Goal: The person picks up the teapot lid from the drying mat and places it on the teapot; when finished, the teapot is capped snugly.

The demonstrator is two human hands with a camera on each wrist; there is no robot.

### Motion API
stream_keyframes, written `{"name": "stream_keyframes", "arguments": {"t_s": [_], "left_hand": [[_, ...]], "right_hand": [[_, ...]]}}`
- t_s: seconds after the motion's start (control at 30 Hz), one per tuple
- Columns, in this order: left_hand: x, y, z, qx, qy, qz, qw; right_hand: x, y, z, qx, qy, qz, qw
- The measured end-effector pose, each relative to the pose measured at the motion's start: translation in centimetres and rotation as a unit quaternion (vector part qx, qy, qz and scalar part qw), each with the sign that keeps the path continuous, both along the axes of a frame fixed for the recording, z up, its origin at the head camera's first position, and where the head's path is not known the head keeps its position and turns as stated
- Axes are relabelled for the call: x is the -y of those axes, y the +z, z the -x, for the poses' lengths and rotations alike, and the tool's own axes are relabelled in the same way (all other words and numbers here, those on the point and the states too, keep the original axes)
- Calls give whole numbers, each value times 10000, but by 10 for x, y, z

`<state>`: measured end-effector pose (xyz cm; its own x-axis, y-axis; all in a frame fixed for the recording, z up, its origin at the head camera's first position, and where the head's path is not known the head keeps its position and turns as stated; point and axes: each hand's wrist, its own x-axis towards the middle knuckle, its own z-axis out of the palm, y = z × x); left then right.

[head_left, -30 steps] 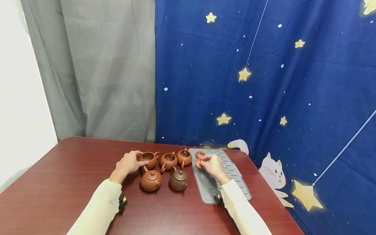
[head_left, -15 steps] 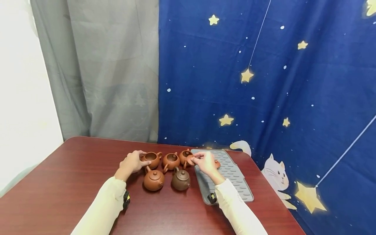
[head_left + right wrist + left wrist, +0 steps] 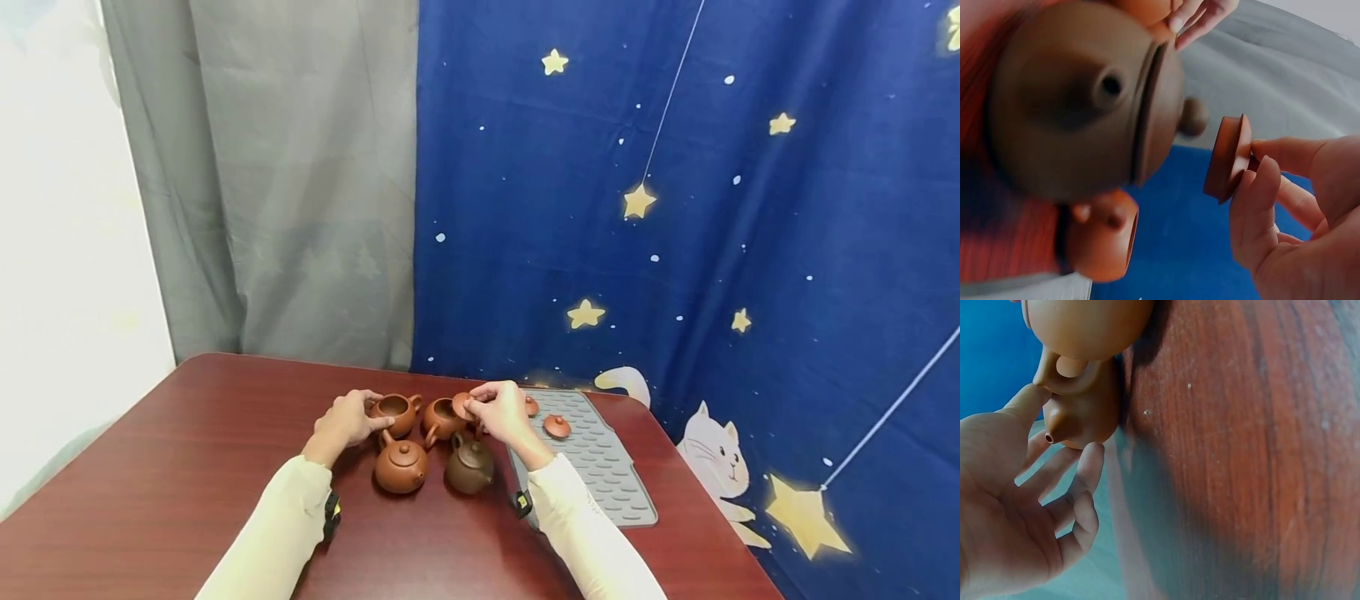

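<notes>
**Right hand pinches loose lid; left hand steadies lidless teapot**

Left hand [image 3: 348,421]: thumb and fingers set apart, gripping the left lidless teapot [image 3: 400,426] between them. Right hand [image 3: 501,412]: thumb and fingertips pinching the raised lid [image 3: 462,406] by its top. Lid is in the air, overlapping the right edge of the middle lidless teapot [image 3: 441,427] in head view; can't tell if touching. Nearer the person, side by side: the lidded reddish teapot [image 3: 401,468] and the dark brown teapot [image 3: 468,468], lid on. Grey mat [image 3: 611,492] at right carries a front lid [image 3: 557,427] and a back lid [image 3: 532,406], latter partly behind right hand. All on red-brown table [image 3: 187,467].
</notes>
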<state>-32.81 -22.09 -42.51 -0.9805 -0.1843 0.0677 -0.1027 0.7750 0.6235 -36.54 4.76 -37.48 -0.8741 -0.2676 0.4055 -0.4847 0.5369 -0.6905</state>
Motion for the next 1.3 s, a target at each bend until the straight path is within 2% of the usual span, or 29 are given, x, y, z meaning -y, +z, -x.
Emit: {"name": "stream_keyframes", "arguments": {"t_s": [0.17,0.4,0.67,0.9,1.3], "left_hand": [[-3,-2,1,-35,-7,-43,10000],[-1,-5,-2,-47,37,-82,9999],[1,-1,3,-125,41,-107,9999],[1,-4,3,-124,27,-135,9998],[2,-5,2,-109,22,-105,9999]], "right_hand": [[15,3,-5,-11,-84,-87,9999],[40,6,-10,214,-44,-238,9995],[62,3,-3,426,48,-410,9982],[77,-1,-2,491,-24,-640,9967],[96,-8,4,492,64,-521,9974]]}}
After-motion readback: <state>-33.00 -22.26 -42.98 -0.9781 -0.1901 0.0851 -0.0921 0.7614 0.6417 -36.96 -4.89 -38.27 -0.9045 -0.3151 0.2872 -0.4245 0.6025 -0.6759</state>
